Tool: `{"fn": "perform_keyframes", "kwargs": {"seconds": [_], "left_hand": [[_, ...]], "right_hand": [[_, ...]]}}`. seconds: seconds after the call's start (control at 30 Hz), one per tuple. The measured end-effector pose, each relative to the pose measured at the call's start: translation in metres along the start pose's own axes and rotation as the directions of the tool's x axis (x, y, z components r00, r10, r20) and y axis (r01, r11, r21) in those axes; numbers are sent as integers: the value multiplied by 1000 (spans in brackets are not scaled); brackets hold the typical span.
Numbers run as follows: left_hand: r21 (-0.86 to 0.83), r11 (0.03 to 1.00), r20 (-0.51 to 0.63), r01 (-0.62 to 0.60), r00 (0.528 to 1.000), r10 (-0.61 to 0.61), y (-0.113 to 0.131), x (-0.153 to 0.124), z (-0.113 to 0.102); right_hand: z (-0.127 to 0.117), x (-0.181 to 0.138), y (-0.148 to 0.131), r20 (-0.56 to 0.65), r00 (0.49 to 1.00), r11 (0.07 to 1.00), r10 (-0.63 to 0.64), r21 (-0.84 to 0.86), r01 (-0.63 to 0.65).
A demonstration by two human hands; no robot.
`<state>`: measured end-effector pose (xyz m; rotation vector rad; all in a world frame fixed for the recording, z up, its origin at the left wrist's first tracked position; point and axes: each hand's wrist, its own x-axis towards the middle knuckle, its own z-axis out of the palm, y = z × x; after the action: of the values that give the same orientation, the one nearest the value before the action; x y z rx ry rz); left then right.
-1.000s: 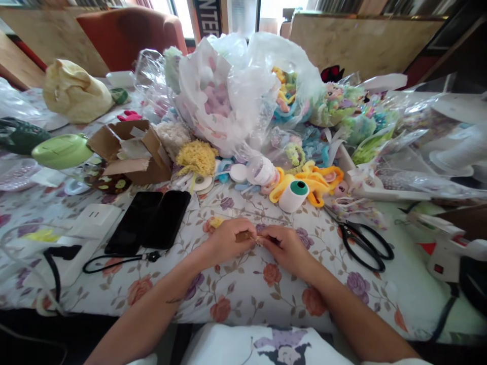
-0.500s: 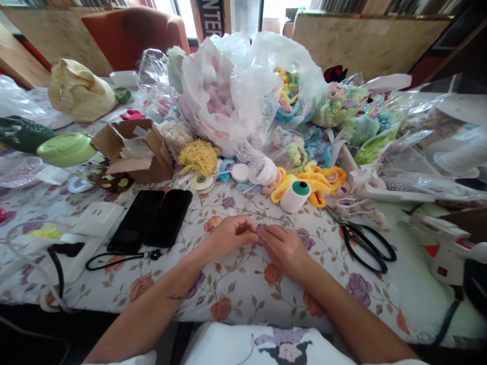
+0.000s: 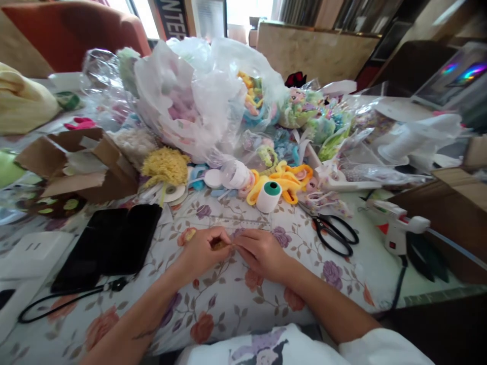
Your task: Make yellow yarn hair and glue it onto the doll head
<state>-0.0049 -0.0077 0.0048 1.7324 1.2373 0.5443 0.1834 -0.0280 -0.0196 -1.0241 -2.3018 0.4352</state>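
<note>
My left hand (image 3: 201,251) and my right hand (image 3: 258,252) meet over the floral tablecloth (image 3: 236,304) near the front edge. Both are closed in a pinch on a small yellowish-brown piece (image 3: 219,245) held between the fingertips; I cannot make out what it is. A clear plastic ruler (image 3: 243,223) lies just beyond the hands. A white thread spool with a green core (image 3: 268,196) stands further back, beside yellow fuzzy pieces (image 3: 289,180).
Black scissors (image 3: 335,234) lie to the right, then a white glue gun (image 3: 395,228) with its cord. Two dark phones (image 3: 110,243) lie at left, with an open cardboard box (image 3: 76,165) behind. Plastic bags of pastel craft items (image 3: 198,96) fill the back.
The view has swung right and down, so everything sits further left in the frame. My hands stay together on the small piece, fingers working it slightly.
</note>
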Motion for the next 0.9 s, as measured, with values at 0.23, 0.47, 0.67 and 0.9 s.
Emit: {"fn": "perform_keyframes", "kwargs": {"seconds": [0.23, 0.47, 0.67, 0.9], "left_hand": [[-21, 999, -43, -25, 999, 24, 4, 1, 2], [-233, 962, -280, 141, 938, -205, 1, 3, -11], [-484, 862, -293, 149, 901, -320, 3, 3, -19], [-535, 836, -254, 120, 922, -294, 0, 2, -16]], "right_hand": [[-6, 1, -1, 21, 999, 999, 28, 33, -29], [-77, -10, 28, -357, 834, 907, 421, 182, -380], [-82, -17, 39, 32, 901, 887, 433, 165, -432], [-37, 0, 13, 185, 968, 985, 170, -61, -161]]}}
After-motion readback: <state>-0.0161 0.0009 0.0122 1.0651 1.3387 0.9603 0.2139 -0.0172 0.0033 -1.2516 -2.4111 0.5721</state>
